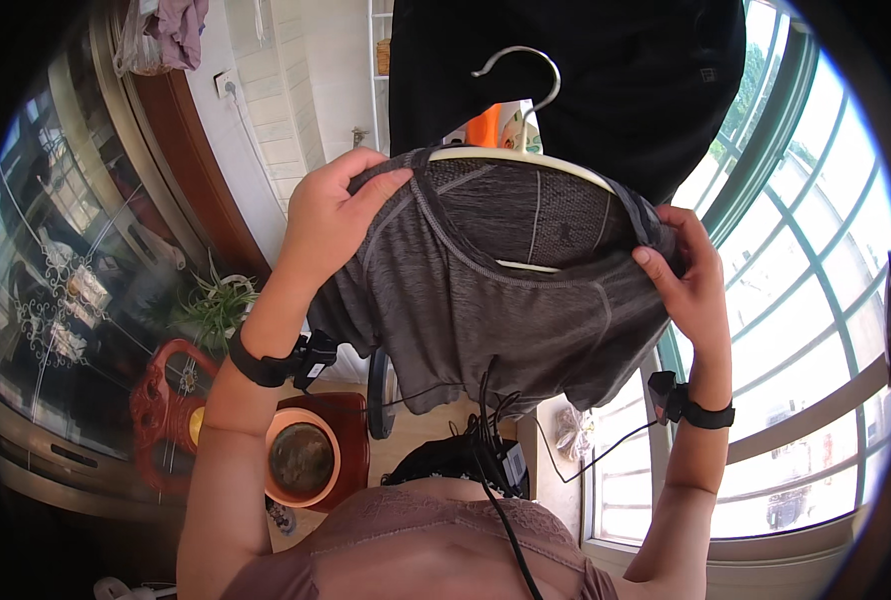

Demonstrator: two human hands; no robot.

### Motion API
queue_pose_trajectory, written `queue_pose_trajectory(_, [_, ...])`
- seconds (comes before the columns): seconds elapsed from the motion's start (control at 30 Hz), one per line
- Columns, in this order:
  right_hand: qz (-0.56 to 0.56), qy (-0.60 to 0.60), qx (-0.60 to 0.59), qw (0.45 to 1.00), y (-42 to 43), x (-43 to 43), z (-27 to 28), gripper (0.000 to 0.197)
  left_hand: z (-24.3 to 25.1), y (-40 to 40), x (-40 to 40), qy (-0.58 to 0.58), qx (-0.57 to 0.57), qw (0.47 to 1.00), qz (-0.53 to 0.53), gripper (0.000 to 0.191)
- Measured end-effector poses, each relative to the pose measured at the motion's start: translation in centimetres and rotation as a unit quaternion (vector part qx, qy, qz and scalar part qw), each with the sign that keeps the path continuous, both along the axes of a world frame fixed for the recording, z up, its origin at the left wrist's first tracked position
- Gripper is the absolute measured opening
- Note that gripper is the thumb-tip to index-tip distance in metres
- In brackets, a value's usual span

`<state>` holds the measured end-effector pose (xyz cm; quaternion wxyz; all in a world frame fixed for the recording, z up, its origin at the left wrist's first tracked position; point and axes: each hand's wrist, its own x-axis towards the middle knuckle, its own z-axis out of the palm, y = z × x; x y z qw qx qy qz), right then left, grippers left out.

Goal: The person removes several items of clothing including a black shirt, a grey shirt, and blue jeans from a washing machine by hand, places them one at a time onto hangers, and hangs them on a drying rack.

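Note:
A dark grey short-sleeved shirt (pixel 483 322) hangs in front of me on a pale clothes hanger (pixel 520 154). Its metal hook (pixel 554 71) sticks up free above the neckline. My left hand (pixel 333 217) pinches the shirt's shoulder beside the collar, thumb in front. At the opposite shoulder, my right hand (pixel 685 270) grips the fabric near the hanger's other end. The neckline gapes between both hands and shows the inside of the back. The lower bar of the hanger shows as a short pale strip within the neck opening; the rest is hidden by cloth.
Black trousers (pixel 610 75) hang just beyond the hook. A barred window (pixel 805 300) runs along the right, a glass door (pixel 63 300) along the left. A carved wooden chair (pixel 168 367), a planter pot (pixel 303 416) and a green plant (pixel 220 304) stand lower left. Black cables (pixel 490 442) dangle near my body.

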<state>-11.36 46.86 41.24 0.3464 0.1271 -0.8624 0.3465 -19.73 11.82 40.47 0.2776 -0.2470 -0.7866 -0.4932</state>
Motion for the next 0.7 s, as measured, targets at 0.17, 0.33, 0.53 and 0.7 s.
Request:
queue_pose_trajectory(0.17, [-0.096, 0.093, 0.100, 0.986, 0.2, 1.6, -0.1, 0.018, 1.1, 0.3, 1.1, -0.013, -0.007, 0.998, -0.065, 0.021])
queue_pose_trajectory(0.33, [-0.105, 0.138, 0.063, 0.983, 0.2, 2.5, 2.8, 0.014, 5.1, 0.6, 3.0, 0.055, -0.014, 0.996, -0.072, 0.029])
queue_pose_trajectory(0.53, [-0.204, 0.251, 0.035, 0.946, 3.3, 3.3, 11.9, 0.022, 7.5, -0.5, 1.3, 0.240, 0.020, 0.970, 0.030, 0.078])
queue_pose_trajectory(0.7, [-0.176, 0.375, 0.041, 0.909, 5.0, 3.5, 17.7, 0.027, 4.7, -0.4, -0.8, 0.143, 0.046, 0.986, -0.066, 0.098])
